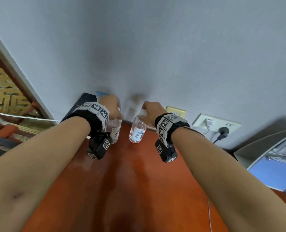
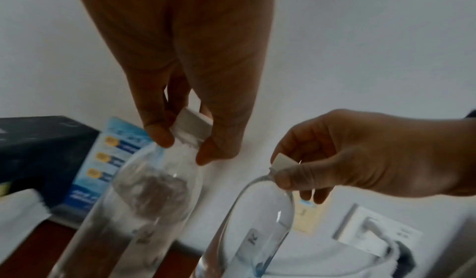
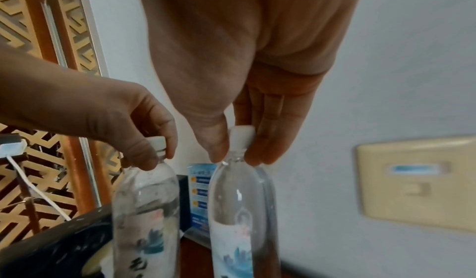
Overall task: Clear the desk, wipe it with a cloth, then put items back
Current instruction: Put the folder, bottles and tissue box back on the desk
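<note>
Two clear water bottles with white caps stand side by side at the far edge of the reddish wooden desk [image 1: 125, 181], against the wall. My left hand [image 1: 111, 107] pinches the cap of the left bottle [image 1: 115, 129] [image 2: 144, 201] [image 3: 144, 211] between thumb and fingers. My right hand [image 1: 149, 111] pinches the cap of the right bottle [image 1: 137, 129] [image 2: 257, 221] [image 3: 239, 211] the same way. Both bottles are upright; their bases are hidden in the wrist views.
A black box [image 1: 81, 104] and a blue leaflet stand [image 1: 102, 94] sit at the back left against the wall. Wall sockets with a plugged black cord [image 1: 222, 131] are at the right. A grey and blue folder [image 1: 273, 164] lies at the desk's right edge.
</note>
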Demonstrator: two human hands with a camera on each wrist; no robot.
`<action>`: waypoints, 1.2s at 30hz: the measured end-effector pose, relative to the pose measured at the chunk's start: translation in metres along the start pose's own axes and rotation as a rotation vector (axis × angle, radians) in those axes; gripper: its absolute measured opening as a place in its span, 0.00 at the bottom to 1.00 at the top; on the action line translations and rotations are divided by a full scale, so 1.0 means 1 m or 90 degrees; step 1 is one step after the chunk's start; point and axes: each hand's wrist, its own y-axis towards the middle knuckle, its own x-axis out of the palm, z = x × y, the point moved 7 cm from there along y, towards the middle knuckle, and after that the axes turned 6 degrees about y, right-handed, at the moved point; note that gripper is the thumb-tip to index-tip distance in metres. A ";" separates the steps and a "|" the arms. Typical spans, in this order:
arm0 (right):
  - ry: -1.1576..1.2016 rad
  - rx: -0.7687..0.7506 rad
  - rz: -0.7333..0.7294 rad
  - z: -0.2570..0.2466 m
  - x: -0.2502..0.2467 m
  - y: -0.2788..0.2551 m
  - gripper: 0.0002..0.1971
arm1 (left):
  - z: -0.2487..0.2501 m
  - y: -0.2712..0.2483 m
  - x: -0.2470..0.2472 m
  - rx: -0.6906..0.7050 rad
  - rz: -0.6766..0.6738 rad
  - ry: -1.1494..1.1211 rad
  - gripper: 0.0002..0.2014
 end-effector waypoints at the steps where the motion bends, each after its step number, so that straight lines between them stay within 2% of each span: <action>1: 0.001 0.011 -0.002 0.016 -0.009 -0.011 0.22 | 0.019 -0.005 0.000 0.019 -0.001 -0.002 0.13; 11: 0.035 0.124 0.075 0.191 -0.112 -0.133 0.19 | 0.238 -0.046 0.031 0.198 -0.018 0.020 0.15; 15: 0.038 0.167 0.095 0.253 -0.132 -0.172 0.18 | 0.319 -0.050 0.052 0.257 -0.030 0.017 0.15; 19: 0.041 0.179 0.109 0.298 -0.143 -0.193 0.18 | 0.379 -0.048 0.075 0.286 -0.054 0.012 0.16; 26: -0.013 0.164 0.062 0.347 -0.146 -0.192 0.21 | 0.434 -0.032 0.115 0.316 -0.057 -0.044 0.19; 32: -0.016 0.154 0.043 0.375 -0.137 -0.188 0.20 | 0.456 -0.019 0.141 0.305 -0.086 -0.011 0.29; 36: 0.004 0.164 0.050 0.390 -0.129 -0.188 0.17 | 0.467 -0.014 0.150 0.322 -0.103 0.024 0.29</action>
